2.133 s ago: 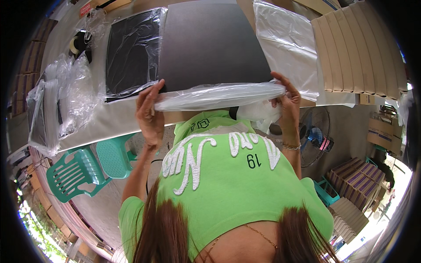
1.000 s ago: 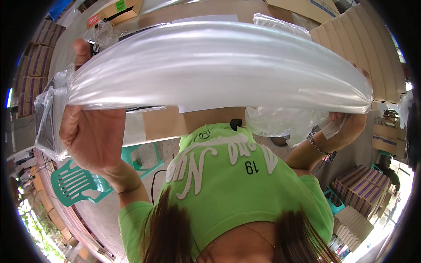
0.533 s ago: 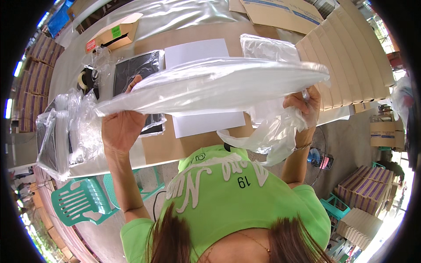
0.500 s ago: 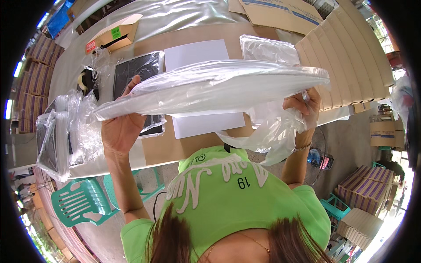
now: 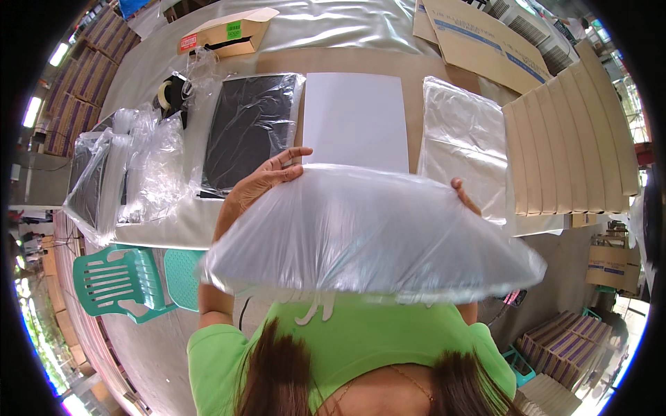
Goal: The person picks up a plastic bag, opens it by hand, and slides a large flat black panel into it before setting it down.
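A broad flat item in a translucent plastic bag [image 5: 374,232] is tilted up in front of my chest, over the table's near edge. What lies inside the bag cannot be made out. My left hand [image 5: 267,182] grips its upper left edge, thumb and fingers around the rim. At the upper right edge, my right hand [image 5: 466,196] shows only its fingertips; the bag hides the rest. Beyond the bag lies a white rectangular sheet [image 5: 357,121]. To its left is a black panel in clear plastic [image 5: 250,128], and to its right a stack of clear plastic bags [image 5: 463,139].
Bagged black panels [image 5: 104,173] are stacked at the table's left end, near a tape dispenser [image 5: 170,96]. An open cardboard box [image 5: 232,35] stands at the back. Folded cartons [image 5: 569,139] line the right side. A green plastic chair [image 5: 118,281] stands at lower left.
The bagged item has come down toward my body and tipped, so its broad face shows. My hands have moved with it, uncovering more of the white sheet and the black panel.
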The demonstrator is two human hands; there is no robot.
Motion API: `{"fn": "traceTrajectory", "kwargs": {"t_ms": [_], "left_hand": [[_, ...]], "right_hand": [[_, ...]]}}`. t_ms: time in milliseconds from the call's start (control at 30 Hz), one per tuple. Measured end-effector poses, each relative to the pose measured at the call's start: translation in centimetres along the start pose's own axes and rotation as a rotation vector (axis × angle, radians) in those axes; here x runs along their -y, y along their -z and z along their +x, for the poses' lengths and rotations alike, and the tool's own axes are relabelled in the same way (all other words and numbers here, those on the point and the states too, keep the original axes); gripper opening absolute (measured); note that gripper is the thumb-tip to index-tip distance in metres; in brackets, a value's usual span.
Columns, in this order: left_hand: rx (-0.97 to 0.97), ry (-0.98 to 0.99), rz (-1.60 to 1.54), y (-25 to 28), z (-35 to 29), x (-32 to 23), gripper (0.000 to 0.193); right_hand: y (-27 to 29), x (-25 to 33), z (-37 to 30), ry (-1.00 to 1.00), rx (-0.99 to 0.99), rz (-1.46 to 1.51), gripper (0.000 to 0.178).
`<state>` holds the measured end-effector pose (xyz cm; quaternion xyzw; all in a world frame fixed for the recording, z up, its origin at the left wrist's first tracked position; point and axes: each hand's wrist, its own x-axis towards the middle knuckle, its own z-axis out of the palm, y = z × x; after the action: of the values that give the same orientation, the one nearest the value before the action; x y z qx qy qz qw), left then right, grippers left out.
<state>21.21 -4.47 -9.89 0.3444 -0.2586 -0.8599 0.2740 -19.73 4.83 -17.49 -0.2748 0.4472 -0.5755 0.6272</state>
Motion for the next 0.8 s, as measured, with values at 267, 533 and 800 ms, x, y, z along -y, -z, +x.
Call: {"fn": "traceTrajectory", "kwargs": {"t_ms": [267,533,800], "left_hand": [[-0.202,-0.038,0.062,6.8,4.8,6.1,0.048],[-0.318,-0.301,-0.028,7.8,7.4,8.1,0.039],[-0.406,-0.489,0.221,9.7,8.6,9.2,0.024]], "right_hand": [[1.7,-5.7,1.6,-0.22,-0.19,-0.016,0.027],[2.7,-8.2,5.4,-0.313,-0.311,0.031,0.024],[1.9,-8.5,6.4,-0.191,-0.235,-0.027,0.024]]}}
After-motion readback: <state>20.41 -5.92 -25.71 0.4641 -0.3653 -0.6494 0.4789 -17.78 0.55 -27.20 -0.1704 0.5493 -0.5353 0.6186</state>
